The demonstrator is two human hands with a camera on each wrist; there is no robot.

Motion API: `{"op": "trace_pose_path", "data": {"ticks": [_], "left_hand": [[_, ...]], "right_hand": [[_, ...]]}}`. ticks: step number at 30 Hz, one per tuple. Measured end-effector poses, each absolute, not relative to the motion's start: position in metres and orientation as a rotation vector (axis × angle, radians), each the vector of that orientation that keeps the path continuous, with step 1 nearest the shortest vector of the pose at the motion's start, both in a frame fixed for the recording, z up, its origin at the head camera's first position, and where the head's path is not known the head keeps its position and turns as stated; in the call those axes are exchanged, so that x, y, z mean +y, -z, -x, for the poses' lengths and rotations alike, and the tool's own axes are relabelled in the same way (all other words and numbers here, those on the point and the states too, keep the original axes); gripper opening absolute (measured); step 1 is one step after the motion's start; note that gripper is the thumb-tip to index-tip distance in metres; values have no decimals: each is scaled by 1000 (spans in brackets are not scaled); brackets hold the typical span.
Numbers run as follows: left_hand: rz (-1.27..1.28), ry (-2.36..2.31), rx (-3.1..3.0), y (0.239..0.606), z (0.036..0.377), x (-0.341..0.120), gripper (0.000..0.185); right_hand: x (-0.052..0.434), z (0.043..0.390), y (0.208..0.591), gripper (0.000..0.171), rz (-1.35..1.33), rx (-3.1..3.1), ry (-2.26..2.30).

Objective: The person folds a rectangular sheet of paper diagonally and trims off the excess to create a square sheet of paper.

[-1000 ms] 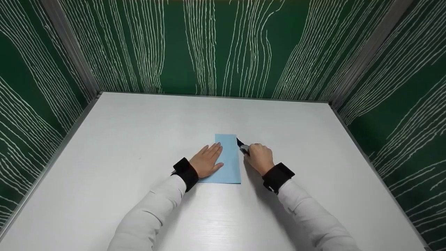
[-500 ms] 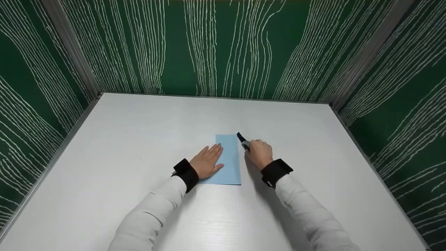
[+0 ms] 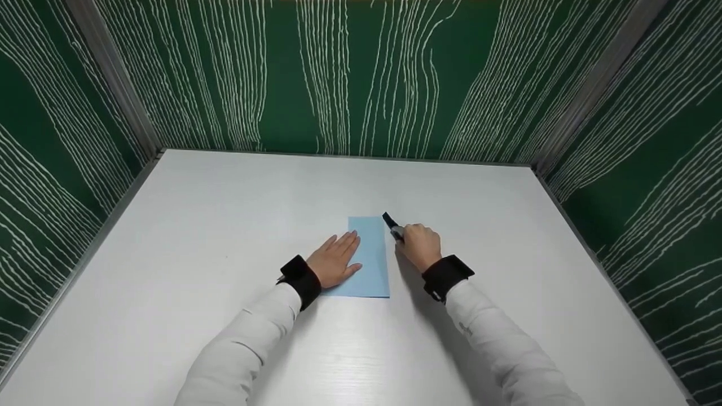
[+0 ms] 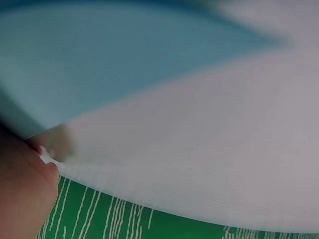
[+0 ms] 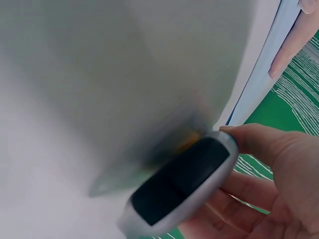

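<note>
Left hand [image 3: 334, 260] flat, fingers straight on blue paper [image 3: 369, 256], right hand [image 3: 420, 246] gripping cutter [image 3: 393, 226] at its right edge

Item count: one blue paper sheet [image 3: 366, 256]; one utility knife [image 3: 393, 226]; two hands, left hand [image 3: 334, 260] and right hand [image 3: 420, 246]; one white worktop [image 3: 225, 225]; two black wrist straps [image 3: 300, 280].

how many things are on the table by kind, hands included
blue paper sheet: 1
cutter knife: 1
hands: 2, the left hand flat on the sheet, the right hand gripping the knife
total: 4
</note>
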State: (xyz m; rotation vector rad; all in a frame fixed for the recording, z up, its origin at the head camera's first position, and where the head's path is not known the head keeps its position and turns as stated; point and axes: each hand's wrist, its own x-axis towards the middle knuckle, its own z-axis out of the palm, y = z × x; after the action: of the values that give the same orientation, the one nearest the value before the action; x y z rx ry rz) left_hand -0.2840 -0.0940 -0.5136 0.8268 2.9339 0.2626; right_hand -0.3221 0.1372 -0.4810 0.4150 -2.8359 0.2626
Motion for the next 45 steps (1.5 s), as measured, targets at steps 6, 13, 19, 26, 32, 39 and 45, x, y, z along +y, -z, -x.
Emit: {"op": "trace_pose_path", "data": {"ticks": [6,13,19,26,32,39,45], "left_hand": [[-825,-246,2918,505,280,-94,67],[-812,-274,2932,507,281,-95,67],[-825,-260,2948,520,288,-97,68],[-823,-237,2956,526,289,-98,69],[-821,-254,2952,522,284,-97,69],[-819,-254,2955,521,285,-95,68],[-855,-301,2958,520,285,-95,68]], "right_hand": [[145,323,479,39,-398,-2878,-340],[171,316,479,29,-368,-2917,-470],[205,312,482,30,-279,-2937,-504],[247,305,482,34,-179,-2955,-524],[277,299,484,40,-92,-2933,-511],[298,295,482,42,-24,-2914,-505],[302,294,481,41,-10,-2910,-506]]}}
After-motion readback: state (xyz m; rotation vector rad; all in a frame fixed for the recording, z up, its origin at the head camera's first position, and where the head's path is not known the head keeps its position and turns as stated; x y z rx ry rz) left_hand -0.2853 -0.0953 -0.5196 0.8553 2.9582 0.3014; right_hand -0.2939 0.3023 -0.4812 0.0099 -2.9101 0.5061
